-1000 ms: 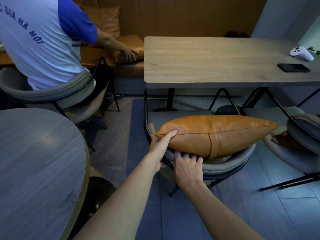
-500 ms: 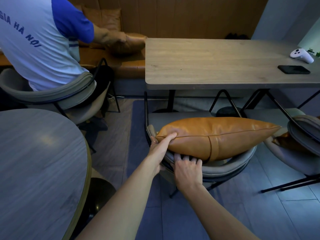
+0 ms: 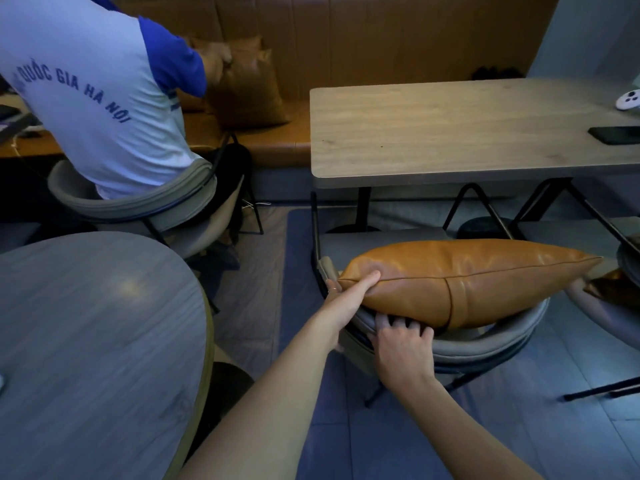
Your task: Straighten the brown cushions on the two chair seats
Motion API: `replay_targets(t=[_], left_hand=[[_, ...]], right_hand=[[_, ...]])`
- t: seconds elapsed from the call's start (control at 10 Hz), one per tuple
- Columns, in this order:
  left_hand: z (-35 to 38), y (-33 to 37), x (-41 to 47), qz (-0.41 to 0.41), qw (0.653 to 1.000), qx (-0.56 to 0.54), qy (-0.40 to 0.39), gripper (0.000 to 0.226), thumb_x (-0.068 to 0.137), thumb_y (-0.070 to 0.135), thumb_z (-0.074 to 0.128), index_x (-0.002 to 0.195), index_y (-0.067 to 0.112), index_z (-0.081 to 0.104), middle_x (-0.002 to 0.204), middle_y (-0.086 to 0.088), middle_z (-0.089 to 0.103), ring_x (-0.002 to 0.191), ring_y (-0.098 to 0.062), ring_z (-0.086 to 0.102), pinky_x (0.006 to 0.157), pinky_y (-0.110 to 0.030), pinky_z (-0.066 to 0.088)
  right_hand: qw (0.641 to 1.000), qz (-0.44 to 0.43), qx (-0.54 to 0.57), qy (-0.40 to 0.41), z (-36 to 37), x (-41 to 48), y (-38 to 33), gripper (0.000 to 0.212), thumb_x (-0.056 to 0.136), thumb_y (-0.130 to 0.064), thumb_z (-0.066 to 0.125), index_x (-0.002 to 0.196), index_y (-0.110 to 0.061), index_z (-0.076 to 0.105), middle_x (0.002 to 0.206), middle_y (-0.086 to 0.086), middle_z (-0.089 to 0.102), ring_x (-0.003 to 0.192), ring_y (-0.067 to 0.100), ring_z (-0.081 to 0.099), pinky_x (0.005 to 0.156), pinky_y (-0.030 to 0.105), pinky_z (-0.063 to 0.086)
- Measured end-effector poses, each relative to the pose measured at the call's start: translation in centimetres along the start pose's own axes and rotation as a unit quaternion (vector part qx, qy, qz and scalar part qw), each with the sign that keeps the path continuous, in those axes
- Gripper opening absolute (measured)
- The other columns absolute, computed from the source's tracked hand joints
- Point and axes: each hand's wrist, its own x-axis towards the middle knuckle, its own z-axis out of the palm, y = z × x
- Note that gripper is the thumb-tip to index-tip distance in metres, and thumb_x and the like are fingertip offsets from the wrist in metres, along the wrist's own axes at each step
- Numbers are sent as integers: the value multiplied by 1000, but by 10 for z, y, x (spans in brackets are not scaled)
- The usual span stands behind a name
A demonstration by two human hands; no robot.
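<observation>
The left hand is pinching the cushion's nine-o'clock corner; the right hand seems to be gripping beneath it, over the chair back. Tugged unevenly, the cushion could slide floorward.

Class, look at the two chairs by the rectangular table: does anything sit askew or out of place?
Yes. The cushion stands on edge over the chair's backrest, not flat on the seat; both hands grip its left end. A second cushion slumps on the right chair.
</observation>
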Motion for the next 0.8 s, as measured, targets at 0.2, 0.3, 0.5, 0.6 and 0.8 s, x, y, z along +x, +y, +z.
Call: replay_targets(t=[0.2, 0.3, 0.5, 0.6, 0.8], left_hand=[[-3, 1, 0, -7, 1000, 23, 3, 131, 65, 86, 69, 164, 37, -2, 172, -6, 17, 149, -44, 30, 109, -73, 34], [-3, 0, 7, 11, 1000, 16, 14, 129, 68, 84, 69, 165, 34, 0, 172, -5, 18, 150, -42, 28, 111, -69, 32], [-2, 2, 8, 87, 991, 82, 67, 92, 82, 74, 66, 152, 18, 46, 160, -6, 44, 143, -29, 44, 113, -41, 36], [-3, 8, 0, 94, 981, 161, 57, 90, 84, 70, 67, 151, 14, 48, 158, -10, 46, 142, -31, 46, 107, -37, 38], [-13, 32, -21, 62, 944, 309, 100, 81, 75, 48, 76, 144, 13, 53, 147, -11, 54, 131, -31, 53, 106, -39, 46]], right_hand=[[998, 3, 49, 25, 10, 1, -1, 35, 65, -24, 96, 87, -8, 73, 64, 22, 67, 58, 41, 65, 62, 52, 50], [999, 3, 40, -6, -1, 2, 1, 35, 75, -33, 89, 97, -12, 72, 76, 19, 72, 69, 41, 68, 69, 52, 51], [981, -63, 103, -154, -36, 9, 19, 47, 104, -53, 40, 137, -21, 48, 135, 10, 63, 125, 35, 58, 104, 50, 39], [944, -73, 176, -270, -57, 21, 35, 47, 104, -52, 40, 133, -18, 54, 135, 11, 64, 124, 34, 59, 104, 47, 43], [907, -105, 192, -359, -112, 29, 65, 54, 106, -52, 38, 140, -16, 58, 148, 8, 56, 131, 28, 51, 106, 39, 40]])
